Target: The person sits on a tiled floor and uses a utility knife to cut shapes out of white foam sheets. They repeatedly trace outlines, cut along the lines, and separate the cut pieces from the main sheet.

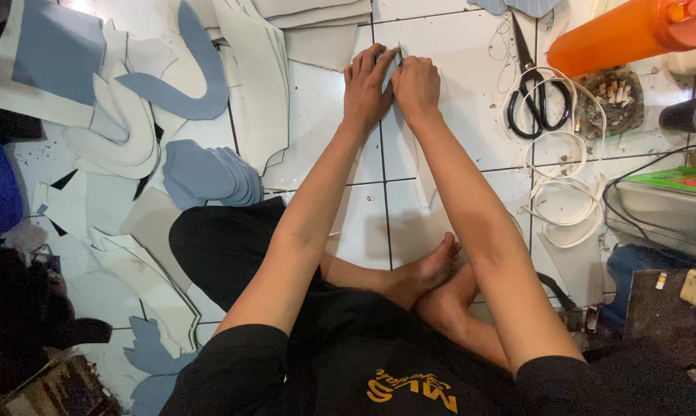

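Observation:
I sit cross-legged on a white tiled floor (463,123) with both arms stretched forward. My left hand (366,83) and my right hand (416,86) press side by side on a thin white cut piece of material (423,173) that lies on the tiles in front of me. The fingertips of both hands meet at the piece's far tip, where a small thin tool or edge sticks up between them; I cannot tell what it is. The piece runs back under my right forearm toward my bare feet (429,281).
Black scissors (534,96) lie right of my hands beside coils of white cord (563,185). An ashtray (610,100), an orange bottle (625,35) and a grey box (660,208) stand at the right. Stacks of blue (205,173) and white cut shapes (259,85) cover the left.

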